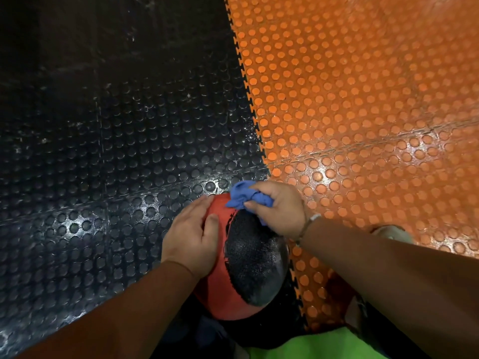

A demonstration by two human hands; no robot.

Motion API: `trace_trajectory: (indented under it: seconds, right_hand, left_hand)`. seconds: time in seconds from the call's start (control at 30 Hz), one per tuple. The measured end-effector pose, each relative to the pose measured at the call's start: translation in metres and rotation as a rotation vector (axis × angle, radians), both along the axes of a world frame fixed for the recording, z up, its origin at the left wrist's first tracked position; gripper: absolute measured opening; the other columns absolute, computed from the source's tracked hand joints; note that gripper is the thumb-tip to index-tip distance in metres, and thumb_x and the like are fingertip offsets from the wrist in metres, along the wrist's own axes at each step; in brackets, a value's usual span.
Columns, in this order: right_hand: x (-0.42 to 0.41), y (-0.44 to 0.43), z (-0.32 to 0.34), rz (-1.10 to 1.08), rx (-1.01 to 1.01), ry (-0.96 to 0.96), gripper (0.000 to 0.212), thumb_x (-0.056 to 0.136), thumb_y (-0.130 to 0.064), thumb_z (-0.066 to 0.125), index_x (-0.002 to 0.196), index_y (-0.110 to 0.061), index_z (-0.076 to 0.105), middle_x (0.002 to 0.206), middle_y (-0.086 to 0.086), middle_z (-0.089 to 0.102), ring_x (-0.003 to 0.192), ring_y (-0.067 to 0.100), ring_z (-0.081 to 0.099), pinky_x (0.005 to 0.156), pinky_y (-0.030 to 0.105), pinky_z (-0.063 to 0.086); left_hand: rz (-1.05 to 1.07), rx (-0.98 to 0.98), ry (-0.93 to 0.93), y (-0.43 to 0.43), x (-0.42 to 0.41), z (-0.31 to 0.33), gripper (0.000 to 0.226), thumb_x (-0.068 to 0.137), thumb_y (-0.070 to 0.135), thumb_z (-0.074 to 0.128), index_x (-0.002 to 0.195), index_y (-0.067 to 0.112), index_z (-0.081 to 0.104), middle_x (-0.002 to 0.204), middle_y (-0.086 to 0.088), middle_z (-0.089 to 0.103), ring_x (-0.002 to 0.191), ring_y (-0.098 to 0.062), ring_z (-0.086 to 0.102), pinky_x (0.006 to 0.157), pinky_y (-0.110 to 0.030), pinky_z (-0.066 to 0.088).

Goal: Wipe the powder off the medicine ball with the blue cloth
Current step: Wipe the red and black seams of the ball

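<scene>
A red and black medicine ball (248, 265) with a rough black panel sits on the floor at the bottom centre of the head view. My left hand (193, 237) lies flat on its left red side, fingers fairly straight. My right hand (280, 208) grips a bunched blue cloth (246, 196) and presses it against the ball's far top edge. I see no clear powder on the visible part of the ball.
Studded rubber floor tiles lie all around: black tiles (103, 151) on the left and orange tiles (363, 99) on the right, joined by a toothed seam. A bright green garment (311, 345) shows at the bottom edge. A foot (391, 233) shows beyond my right forearm.
</scene>
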State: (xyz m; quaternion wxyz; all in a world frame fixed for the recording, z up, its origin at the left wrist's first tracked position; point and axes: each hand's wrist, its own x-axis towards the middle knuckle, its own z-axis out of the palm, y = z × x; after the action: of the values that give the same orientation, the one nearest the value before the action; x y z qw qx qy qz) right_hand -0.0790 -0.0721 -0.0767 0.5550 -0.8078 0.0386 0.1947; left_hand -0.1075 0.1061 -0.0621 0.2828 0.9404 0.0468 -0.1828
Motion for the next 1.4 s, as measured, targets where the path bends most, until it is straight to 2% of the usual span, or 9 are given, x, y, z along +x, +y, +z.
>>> trace_trajectory:
  seconds: [0.17, 0.23, 0.4, 0.57, 0.83, 1.03, 1.17, 1.27, 1.4]
  right_hand:
    - [0.025, -0.011, -0.014, 0.0, -0.277, 0.303, 0.008, 0.09, -0.019, 0.057, 0.083, -0.021, 0.058, 0.074, -0.007, 0.054, 0.066, 0.012, 0.055, 0.05, 0.013, 0.045]
    - [0.034, -0.004, 0.0, 0.116, -0.375, 0.23, 0.016, 0.092, -0.017, 0.053, 0.076, -0.018, 0.053, 0.07, -0.009, 0.048, 0.061, 0.003, 0.048, 0.04, 0.004, 0.032]
    - [0.011, 0.0, 0.023, 0.144, -0.285, -0.015, 0.015, 0.091, -0.017, 0.054, 0.08, -0.027, 0.057, 0.069, -0.014, 0.052, 0.057, -0.003, 0.052, 0.047, 0.005, 0.036]
    - [-0.002, -0.026, -0.009, -0.119, -0.43, 0.464, 0.025, 0.098, -0.018, 0.043, 0.073, -0.016, 0.05, 0.065, -0.005, 0.046, 0.05, 0.004, 0.045, 0.035, 0.01, 0.036]
    - [-0.028, 0.001, 0.018, -0.034, -0.358, -0.266, 0.011, 0.088, -0.019, 0.057, 0.089, -0.015, 0.068, 0.082, -0.006, 0.062, 0.075, 0.011, 0.057, 0.065, 0.002, 0.032]
    - [-0.003, -0.019, 0.005, -0.072, -0.412, 0.359, 0.018, 0.097, -0.015, 0.04, 0.104, -0.015, 0.057, 0.085, -0.01, 0.055, 0.068, 0.002, 0.05, 0.053, 0.01, 0.044]
    - [-0.013, 0.01, 0.037, 0.033, -0.429, 0.05, 0.016, 0.091, -0.014, 0.048, 0.095, -0.026, 0.057, 0.089, -0.019, 0.057, 0.085, 0.009, 0.055, 0.075, 0.016, 0.041]
    - [-0.027, 0.014, 0.045, 0.086, -0.499, -0.15, 0.022, 0.088, -0.014, 0.052, 0.108, -0.014, 0.061, 0.108, 0.001, 0.062, 0.102, 0.022, 0.054, 0.088, 0.027, 0.039]
    - [-0.025, 0.005, 0.03, -0.035, -0.556, -0.12, 0.018, 0.092, -0.019, 0.046, 0.105, -0.015, 0.058, 0.106, 0.001, 0.06, 0.097, 0.02, 0.054, 0.08, 0.026, 0.038]
  left_hand:
    - [-0.07, 0.075, 0.012, -0.017, 0.002, 0.003, 0.067, 0.082, 0.044, 0.023, 0.142, 0.02, 0.044, 0.148, 0.003, 0.041, 0.138, -0.011, 0.031, 0.11, -0.021, 0.018]
    - [-0.059, 0.119, 0.02, -0.024, 0.003, 0.005, 0.068, 0.081, 0.043, 0.021, 0.142, 0.021, 0.042, 0.149, 0.004, 0.039, 0.138, -0.01, 0.03, 0.111, -0.021, 0.018]
    - [-0.065, 0.128, 0.038, -0.026, 0.01, 0.005, 0.069, 0.078, 0.044, 0.022, 0.141, 0.026, 0.043, 0.148, 0.007, 0.04, 0.136, -0.01, 0.032, 0.109, -0.022, 0.023]
    - [-0.187, 0.138, 0.04, -0.028, 0.004, 0.009, 0.067, 0.08, 0.045, 0.022, 0.143, 0.03, 0.039, 0.151, 0.012, 0.035, 0.139, -0.007, 0.026, 0.114, -0.022, 0.014]
    - [-0.087, 0.148, 0.038, -0.033, 0.013, 0.006, 0.069, 0.077, 0.046, 0.023, 0.139, 0.026, 0.047, 0.146, 0.008, 0.043, 0.135, -0.009, 0.035, 0.11, -0.023, 0.024]
    - [-0.13, 0.177, 0.036, -0.037, 0.01, 0.011, 0.062, 0.085, 0.046, 0.024, 0.142, 0.028, 0.043, 0.149, 0.01, 0.038, 0.138, -0.007, 0.03, 0.112, -0.021, 0.019]
    - [-0.067, 0.174, 0.055, -0.031, 0.011, 0.01, 0.069, 0.078, 0.046, 0.022, 0.14, 0.028, 0.045, 0.148, 0.01, 0.041, 0.135, -0.009, 0.034, 0.107, -0.022, 0.026]
    - [-0.057, 0.167, 0.037, -0.034, 0.019, 0.008, 0.053, 0.09, 0.043, 0.032, 0.139, 0.027, 0.047, 0.148, 0.007, 0.04, 0.136, -0.011, 0.034, 0.107, -0.024, 0.027]
    - [-0.042, 0.101, -0.235, -0.04, 0.007, 0.014, 0.046, 0.085, 0.032, 0.035, 0.115, 0.018, 0.067, 0.129, 0.004, 0.057, 0.118, -0.019, 0.052, 0.1, -0.036, 0.038]
